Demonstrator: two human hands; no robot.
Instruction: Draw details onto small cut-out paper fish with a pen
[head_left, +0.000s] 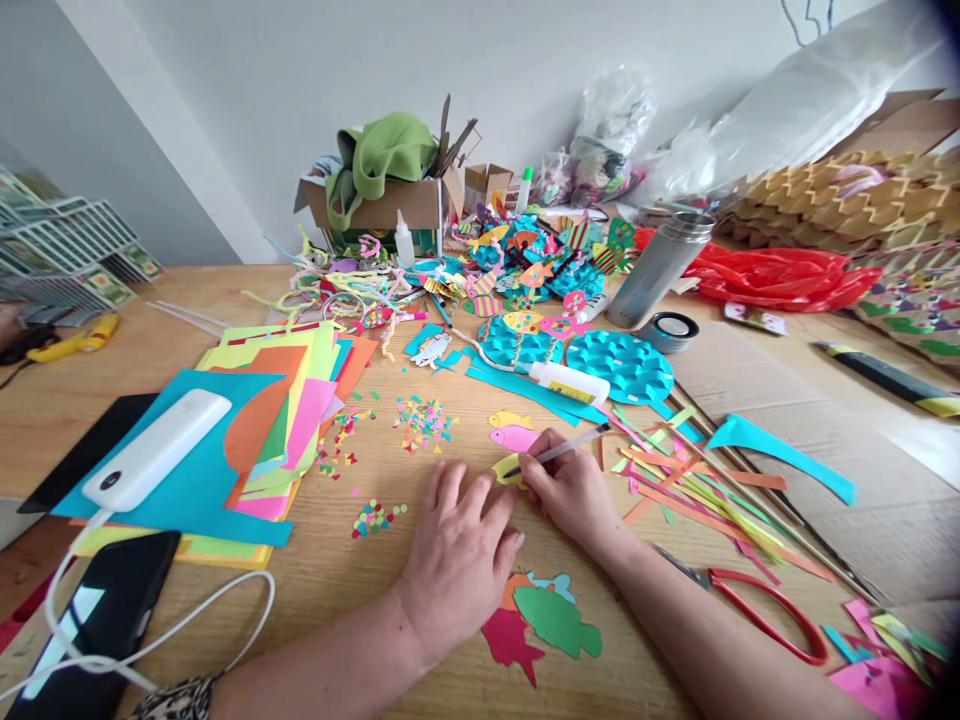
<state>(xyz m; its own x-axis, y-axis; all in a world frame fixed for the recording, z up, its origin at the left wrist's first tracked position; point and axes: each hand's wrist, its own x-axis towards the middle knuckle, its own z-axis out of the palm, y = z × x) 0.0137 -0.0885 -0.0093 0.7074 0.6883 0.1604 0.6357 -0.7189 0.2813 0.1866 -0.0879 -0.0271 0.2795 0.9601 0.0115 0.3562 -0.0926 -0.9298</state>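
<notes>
My right hand [574,490] is closed around a slim pen [571,443], its tip on a small yellow paper fish [507,470]. My left hand [461,545] lies flat with fingers spread, its fingertips at the near-left edge of that yellow fish. Just beyond lie a pink paper fish [513,438] and an orange-yellow one [510,419]. Nearer to me, between my forearms, a green paper fish [556,618] overlaps a red one [510,637], with orange and light blue pieces partly hidden beneath.
Coloured paper sheets [300,400] and a white power bank [157,450] are at the left. Confetti piles [424,422] lie mid-table. Red-handled scissors [772,605], paper strips [697,475] and a steel flask [660,270] stand or lie right. A glue bottle [570,383] lies beyond my hands.
</notes>
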